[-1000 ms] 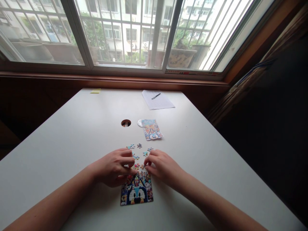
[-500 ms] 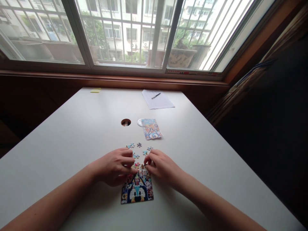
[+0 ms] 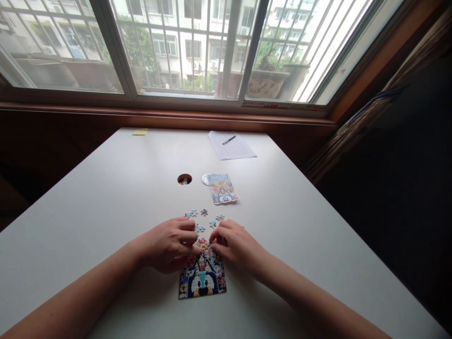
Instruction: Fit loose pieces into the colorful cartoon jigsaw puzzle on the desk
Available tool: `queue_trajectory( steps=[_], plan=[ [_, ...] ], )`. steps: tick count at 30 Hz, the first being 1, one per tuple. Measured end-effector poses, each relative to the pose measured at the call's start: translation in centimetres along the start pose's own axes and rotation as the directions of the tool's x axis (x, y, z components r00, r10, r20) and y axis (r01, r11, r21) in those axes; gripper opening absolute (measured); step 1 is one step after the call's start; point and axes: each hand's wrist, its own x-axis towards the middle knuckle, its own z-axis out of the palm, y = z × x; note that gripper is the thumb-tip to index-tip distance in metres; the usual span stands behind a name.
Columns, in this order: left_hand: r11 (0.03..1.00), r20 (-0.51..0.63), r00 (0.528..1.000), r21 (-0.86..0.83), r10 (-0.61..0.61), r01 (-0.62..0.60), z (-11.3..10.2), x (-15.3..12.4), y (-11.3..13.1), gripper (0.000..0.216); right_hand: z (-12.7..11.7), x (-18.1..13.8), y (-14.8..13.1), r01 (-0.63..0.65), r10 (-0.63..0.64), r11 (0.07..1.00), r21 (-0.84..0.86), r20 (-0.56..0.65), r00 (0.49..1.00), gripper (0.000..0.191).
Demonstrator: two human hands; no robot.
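**Two-handed work at the far edge of a jigsaw (image 3: 203, 273)**

At left, left hand (image 3: 167, 244) with fingers bent, in contact with the jigsaw's upper left, apparently for steadying; impossible to tell whether grasping anything. At centre, flat on the white surface (image 3: 106, 197) between the hands, the jigsaw itself: printed face at the near end, crown toward the window (image 3: 183, 52), long axis apparently running away from the near side, slightly skewed. Beyond its far edge, loose pieces (image 3: 204, 212), spread singly, presumably for easy sorting by eye. Farther right, a printed sheet (image 3: 223, 189) with a similar face, likewise oriented, presumably for comparison. At right, right hand (image 3: 236, 241) with thumb and fingertips drawn together at the jigsaw's upper right, apparently for fine control; any piece between them hidden.
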Motion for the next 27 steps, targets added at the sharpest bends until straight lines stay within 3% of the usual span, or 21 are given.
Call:
queue_trajectory(
  steps=[10,14,19,23,27],
  plan=[
    [0.999,0.023,1.000,0.032,-0.014,0.013,-0.02,0.49,0.56,0.021,-0.47,-0.06,-0.06,0.021,-0.021,1.000,-0.015,0.024,1.000,0.011],
    [0.999,0.025,0.999,0.048,-0.024,0.022,-0.02,0.78,0.89,0.006,-0.38,-0.10,0.13,0.034,-0.033,0.999,-0.028,0.025,0.999,0.011],
    [0.999,0.011,0.999,0.019,-0.041,0.041,-0.01,0.72,0.92,0.007,-0.25,-0.17,0.04,0.014,-0.014,1.000,-0.014,0.017,1.000,0.012],
    [0.999,0.040,0.999,-0.031,-0.023,0.024,0.03,0.51,0.69,0.026,-0.07,-0.15,-0.05,0.005,-0.005,1.000,-0.011,0.017,1.000,0.013],
    [0.999,0.042,0.999,-0.047,-0.023,0.025,0.22,0.43,0.56,0.028,-0.03,-0.20,-0.04,0.018,-0.018,1.000,-0.021,0.017,1.000,0.012]
  ],
)
